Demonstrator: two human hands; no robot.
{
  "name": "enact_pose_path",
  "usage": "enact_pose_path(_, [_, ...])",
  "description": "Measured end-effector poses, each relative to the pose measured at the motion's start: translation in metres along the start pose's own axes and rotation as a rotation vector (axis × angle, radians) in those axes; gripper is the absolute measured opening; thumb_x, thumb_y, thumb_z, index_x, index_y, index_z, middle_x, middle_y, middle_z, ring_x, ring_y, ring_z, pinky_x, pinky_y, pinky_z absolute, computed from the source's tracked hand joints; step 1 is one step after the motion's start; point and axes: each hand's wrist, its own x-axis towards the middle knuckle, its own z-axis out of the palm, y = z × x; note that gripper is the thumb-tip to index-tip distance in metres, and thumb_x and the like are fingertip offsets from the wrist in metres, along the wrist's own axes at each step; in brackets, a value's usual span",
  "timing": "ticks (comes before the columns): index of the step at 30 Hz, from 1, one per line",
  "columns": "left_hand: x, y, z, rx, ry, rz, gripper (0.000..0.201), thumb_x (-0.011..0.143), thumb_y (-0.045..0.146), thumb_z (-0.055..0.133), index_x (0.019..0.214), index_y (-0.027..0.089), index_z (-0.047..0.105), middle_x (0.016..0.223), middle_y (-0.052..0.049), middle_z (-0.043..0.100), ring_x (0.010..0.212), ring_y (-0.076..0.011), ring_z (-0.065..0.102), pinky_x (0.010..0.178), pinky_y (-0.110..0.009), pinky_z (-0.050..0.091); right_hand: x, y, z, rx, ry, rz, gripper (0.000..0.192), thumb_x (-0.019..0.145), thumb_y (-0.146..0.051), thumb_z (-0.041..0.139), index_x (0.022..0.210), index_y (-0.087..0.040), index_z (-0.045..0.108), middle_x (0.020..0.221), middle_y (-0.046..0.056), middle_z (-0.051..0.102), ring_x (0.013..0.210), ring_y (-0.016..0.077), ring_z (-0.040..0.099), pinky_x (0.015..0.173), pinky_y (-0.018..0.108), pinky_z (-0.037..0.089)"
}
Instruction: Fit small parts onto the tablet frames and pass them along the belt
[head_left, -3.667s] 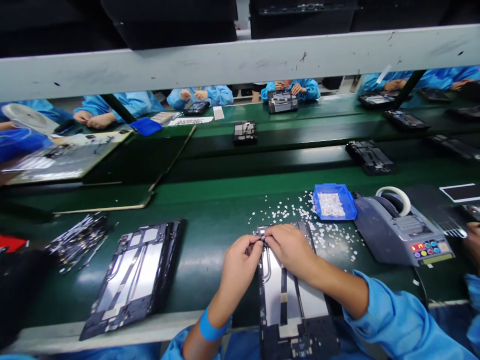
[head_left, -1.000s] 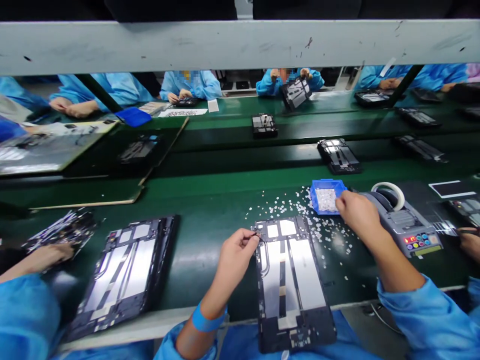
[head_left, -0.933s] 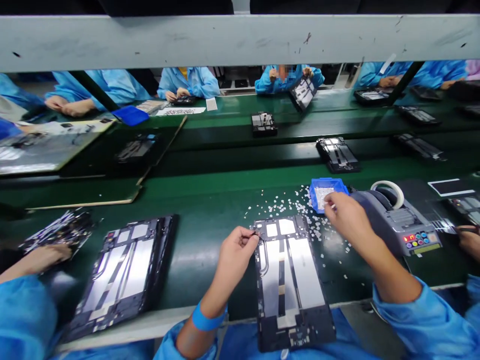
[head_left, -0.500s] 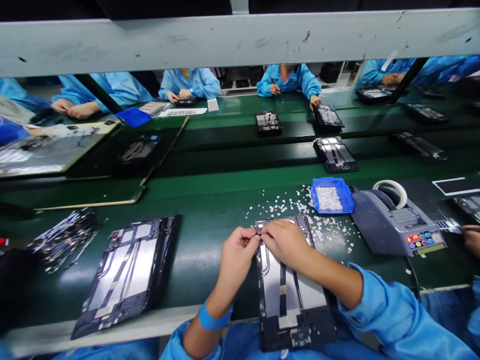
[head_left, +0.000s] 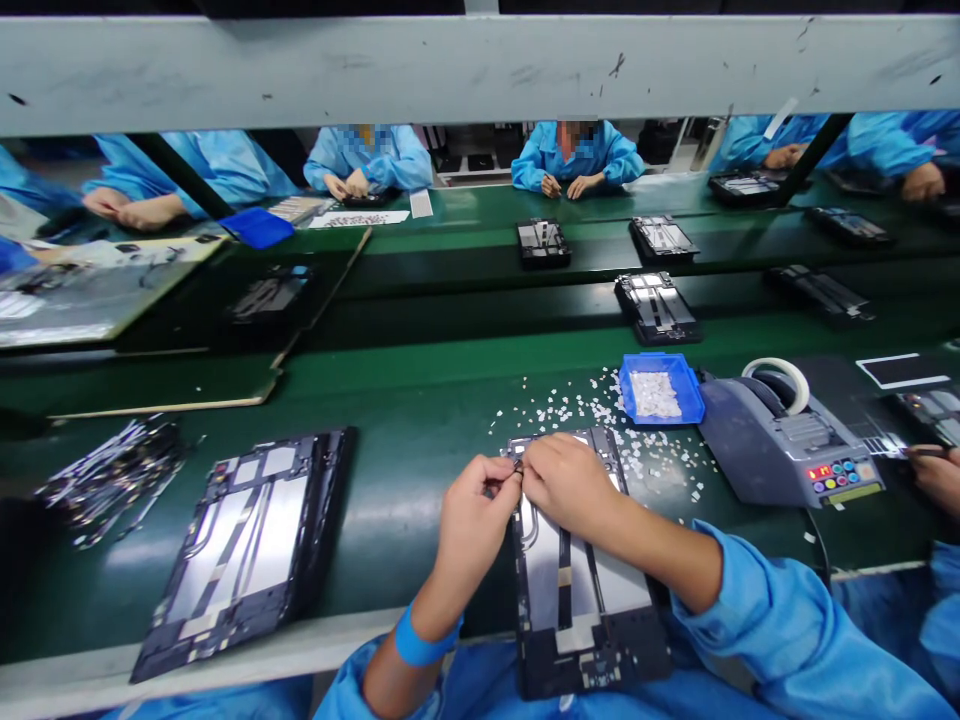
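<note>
At the near edge of the glossy green bench [head_left: 405, 530], I had both hands together over the upper left corner of an open, black-framed tablet body with silver metal panels [head_left: 551, 590], its lower end jutting past that edge. Through the head camera, my left hand [head_left: 476, 515] was nearly closed, thumb and forefinger pinching a small, dark, thin piece [head_left: 518, 467]. My right hand [head_left: 574, 485] curled over the same spot, fingers bent; I could not tell whether it gripped anything. Just beyond stood a blue plastic tray [head_left: 694, 392] of tiny white squares [head_left: 654, 395], with more scattered around it, beside a grey tape dispenser [head_left: 757, 435]. I judged the tablet body stiff, fairly light and smooth, best held by its side rails, clear of the flat cables. The dark piece looked flexible and fragile, suited to a light fingertip pinch.
</note>
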Motion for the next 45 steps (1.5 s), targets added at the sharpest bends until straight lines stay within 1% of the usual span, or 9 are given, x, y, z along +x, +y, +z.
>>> enact_pose_path(6, [0.002, -0.001, -0.002, -0.03, -0.04, -0.038, 0.011, 0.079, 0.028, 0.067, 0.075, 0.02, 0.06, 0.09, -0.005, 0.075, 0.084, -0.0195, 0.069, 0.076, -0.031, 0.052, 0.009, 0.002, -0.008, 0.136, -0.008, 0.098, 0.017, 0.076, -0.007, 0.055, 0.068, -0.022, 0.054, 0.068, -0.001, 0.06, 0.069, 0.0172, 0.052, 0.069, 0.028, 0.036])
enact_pose_path(11, [0.007, -0.006, -0.002, -0.154, -0.048, -0.1, 0.018, 0.079, 0.031, 0.07, 0.076, 0.02, 0.057, 0.086, -0.004, 0.072, 0.08, -0.0173, 0.067, 0.074, -0.028, 0.052, -0.005, 0.066, -0.056, -0.01, 0.141, 0.317, 0.015, 0.079, -0.013, 0.053, 0.067, -0.021, 0.055, 0.072, 0.003, 0.062, 0.073, 0.0183, 0.056, 0.067, 0.028, 0.035])
enact_pose_path(14, [0.006, -0.004, -0.007, -0.154, -0.075, -0.107, 0.014, 0.078, 0.03, 0.07, 0.079, 0.02, 0.06, 0.085, -0.003, 0.072, 0.079, -0.0172, 0.067, 0.073, -0.028, 0.052, -0.019, 0.108, -0.085, -0.265, 0.042, 0.648, 0.021, 0.087, -0.02, 0.051, 0.069, -0.019, 0.062, 0.072, 0.009, 0.066, 0.071, 0.0217, 0.06, 0.063, 0.03, 0.033])
enact_pose_path(16, [0.004, -0.002, -0.014, -0.08, -0.084, -0.076, 0.013, 0.079, 0.031, 0.069, 0.084, 0.019, 0.065, 0.086, -0.003, 0.073, 0.079, -0.0178, 0.067, 0.071, -0.028, 0.052, -0.026, 0.114, -0.094, -0.298, -0.013, 0.717, 0.022, 0.089, -0.021, 0.05, 0.077, -0.017, 0.068, 0.075, 0.011, 0.07, 0.072, 0.023, 0.062, 0.063, 0.03, 0.034])
enact_pose_path(19, [0.004, -0.001, -0.028, 0.1, -0.017, 0.035, 0.014, 0.086, 0.033, 0.063, 0.087, 0.021, 0.069, 0.088, -0.004, 0.073, 0.08, -0.0189, 0.067, 0.071, -0.029, 0.052, -0.023, 0.089, -0.09, -0.039, -0.006, 0.53, 0.02, 0.09, -0.019, 0.05, 0.091, -0.02, 0.07, 0.086, 0.006, 0.074, 0.078, 0.0204, 0.066, 0.067, 0.027, 0.039])
enact_pose_path(21, [0.009, -0.002, -0.035, 0.246, 0.018, 0.143, 0.016, 0.09, 0.033, 0.06, 0.088, 0.022, 0.07, 0.088, -0.004, 0.073, 0.078, -0.019, 0.066, 0.072, -0.03, 0.052, -0.01, 0.063, -0.079, 0.16, -0.063, 0.417, 0.021, 0.092, -0.022, 0.051, 0.086, -0.022, 0.071, 0.084, 0.002, 0.075, 0.077, 0.0181, 0.066, 0.067, 0.025, 0.04])
enact_pose_path(26, [0.021, -0.008, -0.037, 0.475, -0.109, 0.444, 0.02, 0.095, 0.026, 0.055, 0.102, 0.023, 0.073, 0.101, -0.006, 0.076, 0.095, -0.023, 0.069, 0.087, -0.036, 0.054, 0.036, 0.021, -0.047, 0.253, -0.306, 0.381, 0.03, 0.092, -0.032, 0.058, 0.068, -0.02, 0.07, 0.066, 0.001, 0.071, 0.062, 0.0147, 0.06, 0.058, 0.025, 0.034])
enact_pose_path(32, [0.02, -0.018, -0.034, 0.563, -0.123, 0.558, 0.023, 0.097, 0.022, 0.053, 0.108, 0.023, 0.073, 0.103, -0.008, 0.076, 0.097, -0.0236, 0.069, 0.087, -0.037, 0.054, 0.052, 0.017, -0.025, 0.164, -0.405, 0.379, 0.026, 0.084, -0.022, 0.061, 0.059, -0.019, 0.067, 0.058, 0.0, 0.065, 0.054, 0.0124, 0.053, 0.053, 0.025, 0.029])
enact_pose_path(45, [0.025, -0.023, -0.033, 0.759, -0.17, 0.711, 0.03, 0.101, 0.019, 0.051, 0.125, 0.02, 0.069, 0.111, -0.01, 0.074, 0.092, -0.0247, 0.063, 0.082, -0.037, 0.05, 0.054, 0.012, -0.017, -0.044, -0.41, 0.367, 0.026, 0.085, -0.029, 0.061, 0.064, -0.02, 0.072, 0.065, 0.006, 0.07, 0.06, 0.0177, 0.059, 0.054, 0.029, 0.029])
